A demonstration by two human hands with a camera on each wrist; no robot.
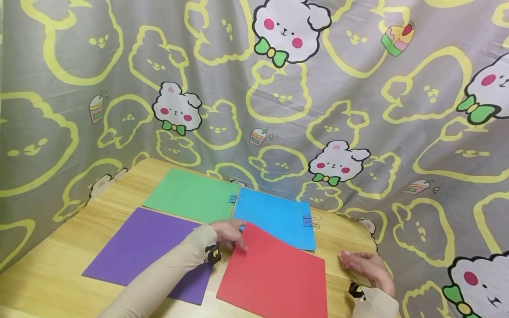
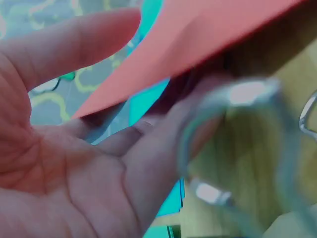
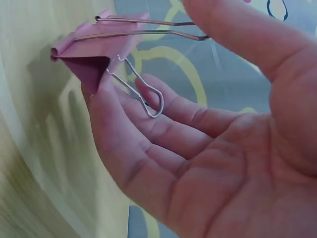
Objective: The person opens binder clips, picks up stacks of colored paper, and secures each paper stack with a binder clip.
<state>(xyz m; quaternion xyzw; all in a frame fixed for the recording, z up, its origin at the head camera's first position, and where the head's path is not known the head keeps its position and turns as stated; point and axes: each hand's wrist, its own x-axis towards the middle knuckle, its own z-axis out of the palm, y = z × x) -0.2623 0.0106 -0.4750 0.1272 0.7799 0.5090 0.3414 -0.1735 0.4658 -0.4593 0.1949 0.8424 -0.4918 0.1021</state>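
Observation:
A red sheet [image 1: 278, 278] lies at the front of the table, its upper left corner raised. My left hand [image 1: 229, 233] holds that corner; in the left wrist view the thumb [image 2: 84, 42] is above the sheet and the other fingers pass beneath it. Off the sheet's right side, my right hand [image 1: 370, 267] holds a pink binder clip [image 3: 106, 42]. Its thumb is at one pair of wire handles and its fingers support the other side. Behind the red sheet lies a blue sheet [image 1: 274, 214], partly overlapped by it in the head view.
A green sheet [image 1: 191, 194] lies at the back left, a purple sheet [image 1: 139, 247] under my left forearm. Blue binder clips grip the blue sheet's right edge [image 1: 308, 221] and the green sheet's right edge [image 1: 232, 198]. A patterned curtain [image 1: 278, 132] hangs behind the wooden table [image 1: 51, 247].

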